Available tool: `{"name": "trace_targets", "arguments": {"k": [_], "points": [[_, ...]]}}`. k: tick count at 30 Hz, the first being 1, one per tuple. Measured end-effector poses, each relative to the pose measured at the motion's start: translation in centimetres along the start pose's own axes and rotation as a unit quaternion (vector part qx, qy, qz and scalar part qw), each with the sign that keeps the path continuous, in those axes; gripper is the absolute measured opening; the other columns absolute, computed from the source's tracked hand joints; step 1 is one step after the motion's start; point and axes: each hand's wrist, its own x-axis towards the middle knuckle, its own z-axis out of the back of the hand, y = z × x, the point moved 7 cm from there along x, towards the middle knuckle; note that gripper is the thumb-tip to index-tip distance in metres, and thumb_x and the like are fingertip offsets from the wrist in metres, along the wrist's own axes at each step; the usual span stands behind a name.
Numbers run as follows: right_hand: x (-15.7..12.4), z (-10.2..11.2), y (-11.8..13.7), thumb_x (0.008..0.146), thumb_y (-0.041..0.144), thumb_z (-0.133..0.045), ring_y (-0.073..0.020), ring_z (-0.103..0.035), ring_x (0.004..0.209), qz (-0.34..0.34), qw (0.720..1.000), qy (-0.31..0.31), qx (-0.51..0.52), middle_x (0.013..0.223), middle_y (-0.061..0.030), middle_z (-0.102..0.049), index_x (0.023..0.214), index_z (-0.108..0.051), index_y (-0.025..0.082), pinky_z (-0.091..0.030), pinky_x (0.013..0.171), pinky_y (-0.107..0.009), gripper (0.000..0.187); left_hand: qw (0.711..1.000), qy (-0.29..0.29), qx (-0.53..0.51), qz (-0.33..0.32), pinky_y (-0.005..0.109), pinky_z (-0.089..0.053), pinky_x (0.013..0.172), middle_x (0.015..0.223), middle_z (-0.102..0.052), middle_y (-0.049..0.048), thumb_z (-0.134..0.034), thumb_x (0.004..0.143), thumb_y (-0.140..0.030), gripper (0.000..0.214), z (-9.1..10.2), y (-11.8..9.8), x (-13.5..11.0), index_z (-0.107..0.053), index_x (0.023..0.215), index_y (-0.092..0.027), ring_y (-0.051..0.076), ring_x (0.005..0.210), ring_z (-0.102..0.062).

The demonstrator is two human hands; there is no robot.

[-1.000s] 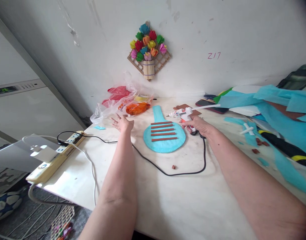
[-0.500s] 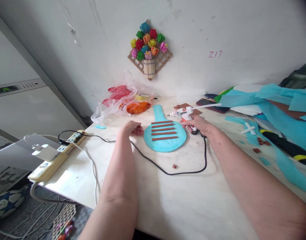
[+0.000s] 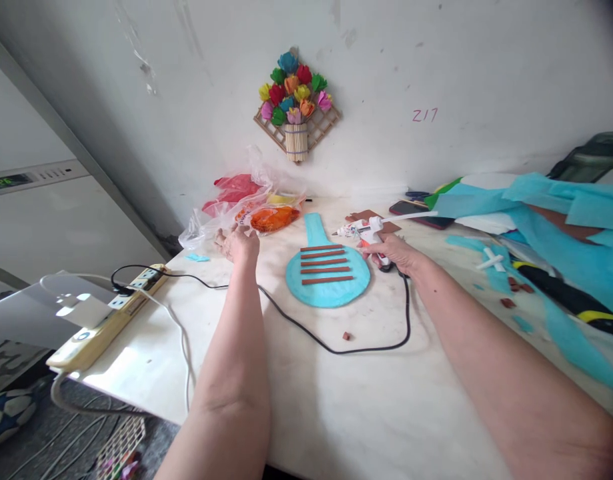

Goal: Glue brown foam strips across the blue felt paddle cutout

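Observation:
A blue paddle-shaped cutout (image 3: 327, 285) with several brown strips (image 3: 326, 263) glued across it lies on the white table (image 3: 366, 400). My right hand (image 3: 391, 251) grips a white glue gun (image 3: 367, 230) just right of the cutout, its nozzle pointing left. My left hand (image 3: 237, 243) is stretched out left of the cutout, fingers apart and holding nothing, right next to a clear plastic bag (image 3: 251, 203) with orange and red material in it.
The glue gun's black cord (image 3: 336, 347) loops over the table to a power strip (image 3: 111, 313) at the left edge. A phone (image 3: 419, 213) and blue paper scraps (image 3: 561, 233) lie at the right. Small brown bits (image 3: 345, 336) are scattered about. A paper flower decoration (image 3: 296, 100) hangs on the wall.
My left hand, curled beside the cutout's left edge half a second ago, has moved back left toward the plastic bag with its fingers apart. My right hand stays on the glue gun.

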Motion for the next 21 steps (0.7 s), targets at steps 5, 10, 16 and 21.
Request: {"name": "trace_targets", "arguments": {"k": [5, 10, 16, 21], "points": [[-0.1, 0.1, 0.1, 0.064, 0.024, -0.066, -0.0056, -0.044, 0.036, 0.004, 1.0, -0.002, 0.0, 0.059, -0.0009, -0.061, 0.075, -0.058, 0.014, -0.032, 0.032, -0.017, 0.017, 0.991, 0.095, -0.027, -0.096, 0.029, -0.043, 0.074, 0.08, -0.068, 0.008, -0.057, 0.069, -0.036, 0.029, -1.8, -3.0, -0.1, -0.069, 0.084, -0.015, 0.021, 0.082, -0.059], [0.0, 0.2, -0.1, 0.064, 0.024, -0.066, -0.0067, -0.045, 0.037, -0.003, 1.0, -0.011, 0.01, 0.06, -0.0023, -0.062, 0.082, -0.058, 0.013, -0.036, 0.033, -0.019, 0.022, 0.957, 0.209, -0.053, -0.194, 0.024, -0.042, 0.062, 0.07, -0.067, 0.0058, -0.059, 0.067, -0.036, 0.027, -5.2, -5.3, -2.6, -0.071, 0.08, -0.014, 0.017, 0.067, -0.059], [0.4, 0.1, 0.0, 0.065, 0.022, -0.065, -0.009, -0.051, 0.039, 0.0, 1.0, -0.03, 0.006, 0.061, -0.0046, -0.063, 0.084, -0.058, 0.012, -0.038, 0.032, -0.019, 0.022, 0.932, 0.236, -0.005, -0.276, 0.028, -0.041, 0.071, 0.074, -0.066, 0.0043, -0.06, 0.067, -0.037, 0.025, -6.7, -6.8, -4.6, -0.072, 0.08, -0.02, 0.019, 0.078, -0.056], [0.4, -0.2, 0.7, 0.067, 0.019, -0.064, -0.0102, -0.055, 0.041, -0.004, 0.998, -0.051, 0.021, 0.061, -0.0047, -0.064, 0.083, -0.058, 0.013, -0.043, 0.035, -0.019, 0.018, 0.913, 0.231, 0.001, -0.336, 0.03, -0.04, 0.077, 0.079, -0.065, 0.0048, -0.061, 0.068, -0.035, 0.021, -7.3, -7.4, -5.6, -0.072, 0.079, -0.021, 0.022, 0.09, -0.052]]}}
